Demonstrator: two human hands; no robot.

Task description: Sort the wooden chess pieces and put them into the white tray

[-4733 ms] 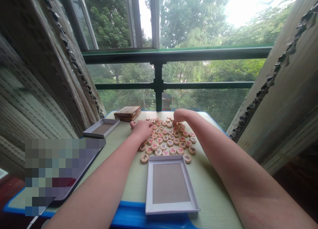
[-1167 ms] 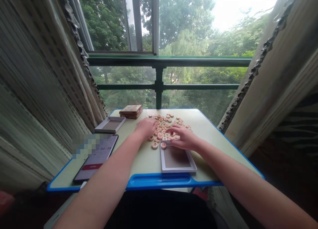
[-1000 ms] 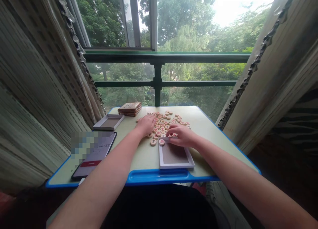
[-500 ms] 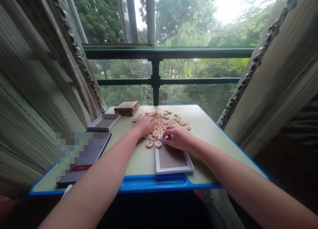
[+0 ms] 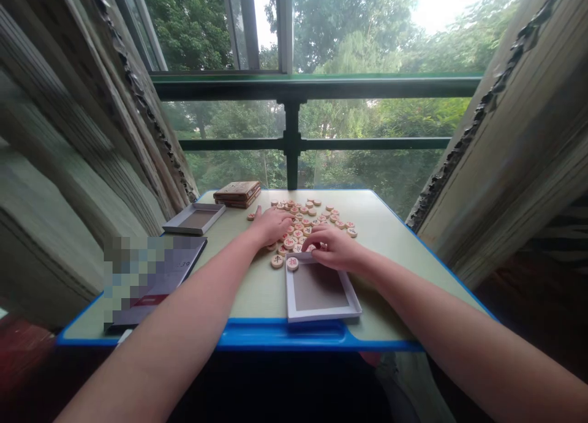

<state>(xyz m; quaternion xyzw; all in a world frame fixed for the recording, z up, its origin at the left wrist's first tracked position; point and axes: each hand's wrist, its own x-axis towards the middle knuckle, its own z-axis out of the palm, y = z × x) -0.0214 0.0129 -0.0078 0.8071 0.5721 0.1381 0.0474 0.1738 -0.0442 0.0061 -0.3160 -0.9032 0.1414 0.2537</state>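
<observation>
Xiangqi pieces (image 5: 289, 243), round and wooden with red or dark characters, lie in a loose pile on the table. My left hand (image 5: 272, 226) rests on the pile's left side, its fingers stretched over several pieces. At the far edge of a shallow white box (image 5: 324, 314), my right hand (image 5: 334, 248) reaches over the nearest pieces. Its fingers are bent but apart, and I see no piece held between them. One red-marked piece (image 5: 292, 263) sits at the box's far left corner. A dark-marked piece (image 5: 277, 261) lies just left of the box.
A second shallow box (image 5: 195, 230) stands at the back left, beside a folded wooden board (image 5: 237, 193). A tablet (image 5: 177, 270) lies at the left, partly blurred out. Blue edging (image 5: 280, 337) rims the table, and a green railing (image 5: 312, 87) crosses the window behind.
The view has shifted slightly. My right hand's fingers have lifted and loosened a little over the box's far edge. My left hand stays on the pile.
</observation>
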